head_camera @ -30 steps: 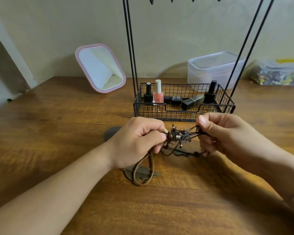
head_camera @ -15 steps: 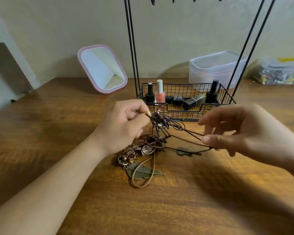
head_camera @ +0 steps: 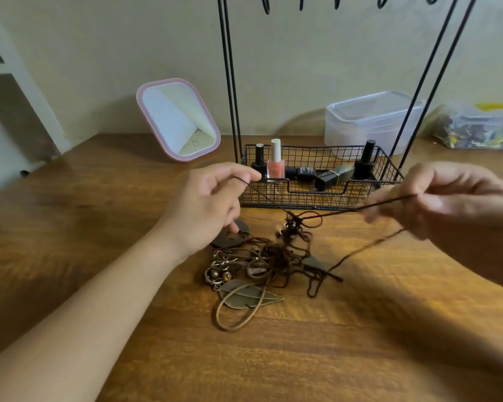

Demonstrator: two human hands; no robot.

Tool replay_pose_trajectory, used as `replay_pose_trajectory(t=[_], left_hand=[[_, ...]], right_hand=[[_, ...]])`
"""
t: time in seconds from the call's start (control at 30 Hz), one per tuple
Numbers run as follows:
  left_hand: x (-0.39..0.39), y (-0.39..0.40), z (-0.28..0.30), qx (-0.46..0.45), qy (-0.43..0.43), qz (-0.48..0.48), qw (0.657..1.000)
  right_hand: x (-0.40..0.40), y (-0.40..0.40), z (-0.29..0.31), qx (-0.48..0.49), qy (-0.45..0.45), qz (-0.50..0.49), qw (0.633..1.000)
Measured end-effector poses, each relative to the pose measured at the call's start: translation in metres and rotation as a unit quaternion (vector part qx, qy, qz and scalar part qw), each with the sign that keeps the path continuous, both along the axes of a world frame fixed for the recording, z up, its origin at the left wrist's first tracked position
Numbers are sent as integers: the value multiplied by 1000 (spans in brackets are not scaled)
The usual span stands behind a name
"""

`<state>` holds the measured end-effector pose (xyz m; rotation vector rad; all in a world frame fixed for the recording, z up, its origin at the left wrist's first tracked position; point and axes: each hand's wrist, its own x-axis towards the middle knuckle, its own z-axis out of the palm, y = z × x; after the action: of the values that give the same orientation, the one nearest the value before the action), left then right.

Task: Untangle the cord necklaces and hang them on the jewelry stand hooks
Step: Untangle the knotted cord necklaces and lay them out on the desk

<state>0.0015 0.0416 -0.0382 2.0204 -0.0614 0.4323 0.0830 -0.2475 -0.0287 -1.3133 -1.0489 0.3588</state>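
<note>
Pinching a dark cord (head_camera: 276, 200) w/ our left hand (head_camera: 208, 204) and right hand (head_camera: 447, 201), stretched taut betw. them, necklace tangle (head_camera: 262, 262) lay on wooden table (head_camera: 99, 227), near side of jewelry stand (head_camera: 317, 181) basket.

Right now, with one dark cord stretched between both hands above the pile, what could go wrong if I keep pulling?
1. The dark cord runs from the left hand and right hand into the knot; more pull may tighten it.
2. The tangle with its beads and leaf pendant could drag across the table.
3. The taut cord passes close to the wire basket and might snag it.
</note>
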Motion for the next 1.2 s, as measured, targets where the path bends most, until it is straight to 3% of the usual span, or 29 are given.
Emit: replay_pose_trajectory(t=[0.2,0.27,0.3,0.33,0.4,0.47,0.57,0.6,0.67,0.73,0.77,0.83,0.9,1.0,1.1,1.2], left_hand=[[-4,6,9,-263,51,-97,959],[-4,11,10,-340,55,-128,930],[-4,12,10,-379,60,-133,914],[-3,12,10,-414,64,-133,898],[-3,9,9,-475,68,-126,868],[-1,9,8,-515,76,-108,847],[1,15,7,-532,93,-74,838],[2,17,7,-528,102,-57,841],[3,21,7,-491,127,-23,862],[3,21,7,-423,142,-8,895],[3,21,7,-379,143,-2,914],[1,18,9,-251,142,26,957],[-1,17,11,-141,150,44,978],[-2,19,15,-41,186,48,981],[-1,24,13,187,203,83,957],[-3,27,13,253,252,53,933]], right_hand=[[16,-6,-3,81,147,-22,986],[26,-13,-5,154,268,89,947],[24,-13,-5,182,321,108,923],[22,-18,-3,191,358,66,912],[27,-28,-4,230,367,16,901],[32,-30,-3,258,361,36,895],[40,-44,3,200,412,78,885],[41,-46,6,159,423,50,891],[55,-48,2,101,413,-28,905],[63,-50,1,25,310,-257,915],[63,-53,0,-2,276,-332,902],[60,-55,-1,-3,291,-345,892],[52,-53,3,-9,309,-343,887],[44,-52,10,-31,312,-359,879],[43,-59,9,-165,230,-404,870],[44,-61,1,-403,33,-473,783]])
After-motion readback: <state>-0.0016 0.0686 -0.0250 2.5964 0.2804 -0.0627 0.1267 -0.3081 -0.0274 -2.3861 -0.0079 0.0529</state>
